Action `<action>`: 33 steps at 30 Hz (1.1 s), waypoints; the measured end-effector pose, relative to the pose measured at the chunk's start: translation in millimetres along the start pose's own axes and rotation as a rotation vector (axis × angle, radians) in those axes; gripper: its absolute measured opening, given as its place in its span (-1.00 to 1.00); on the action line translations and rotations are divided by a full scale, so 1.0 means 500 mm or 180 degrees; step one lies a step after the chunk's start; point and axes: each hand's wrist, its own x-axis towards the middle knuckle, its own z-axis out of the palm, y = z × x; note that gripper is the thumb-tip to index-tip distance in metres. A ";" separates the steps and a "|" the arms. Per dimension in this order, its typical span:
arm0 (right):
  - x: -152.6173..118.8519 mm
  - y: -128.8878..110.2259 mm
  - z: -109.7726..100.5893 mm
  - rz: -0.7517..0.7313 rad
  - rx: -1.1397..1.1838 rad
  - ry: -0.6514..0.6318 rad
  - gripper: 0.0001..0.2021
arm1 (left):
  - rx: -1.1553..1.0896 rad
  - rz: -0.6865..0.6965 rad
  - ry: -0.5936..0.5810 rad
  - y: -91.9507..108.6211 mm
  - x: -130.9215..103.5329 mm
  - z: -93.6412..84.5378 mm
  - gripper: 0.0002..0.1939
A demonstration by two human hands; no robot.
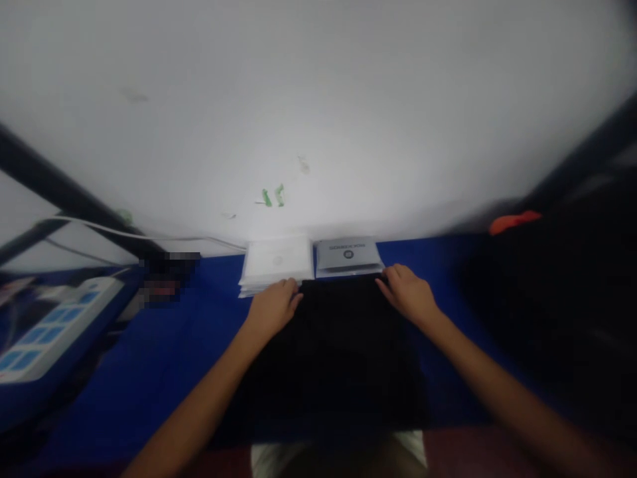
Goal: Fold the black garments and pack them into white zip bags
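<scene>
A black piece of cloth (343,345), perhaps a garment, lies spread flat on the blue-covered table (184,358). My left hand (273,307) pinches its far left corner between thumb and fingers. At the far right corner, my right hand (408,292) grips the cloth's edge the same way. Just beyond the cloth sits a stack of white packets (277,260), close to my left fingers. Beside that stack is a grey printed packet (348,253), near my right fingertips. The cloth is too dark to show its folds.
A white power strip with blue sockets (54,332) lies at the left. A white cable (149,236) runs along the pale wall (318,119). A large dark mass (557,299) fills the right side, with an orange object (512,222) on top.
</scene>
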 end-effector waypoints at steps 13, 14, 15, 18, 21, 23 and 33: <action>-0.065 0.038 -0.080 -0.0670 0.2717 -0.1306 -0.81 | -0.1140 0.1172 -0.0111 -0.009 -0.119 -0.065 -0.83; -0.069 0.042 -0.091 -0.0649 0.2951 -0.1405 -0.81 | -0.1204 0.1186 -0.0214 -0.005 -0.133 -0.074 -0.84; -0.075 0.044 -0.102 -0.0686 0.3155 -0.1557 -0.80 | -0.1259 0.1206 -0.0329 -0.001 -0.147 -0.081 -0.84; -0.094 0.037 -0.123 -0.1025 0.3529 -0.2353 -0.77 | -0.1438 0.1284 -0.0819 0.008 -0.179 -0.094 -0.80; -0.115 0.016 -0.122 -0.0987 0.3487 -0.3197 -0.74 | -0.1629 0.1212 -0.1507 0.016 -0.182 -0.096 -0.73; -0.121 0.001 -0.115 -0.0761 0.3286 -0.3362 -0.70 | -0.1679 0.1124 -0.1752 0.024 -0.168 -0.095 -0.72; -0.001 -0.001 -0.041 -0.0118 0.1411 -0.0458 -0.71 | -0.0945 0.1449 0.0214 0.073 -0.030 -0.022 -0.72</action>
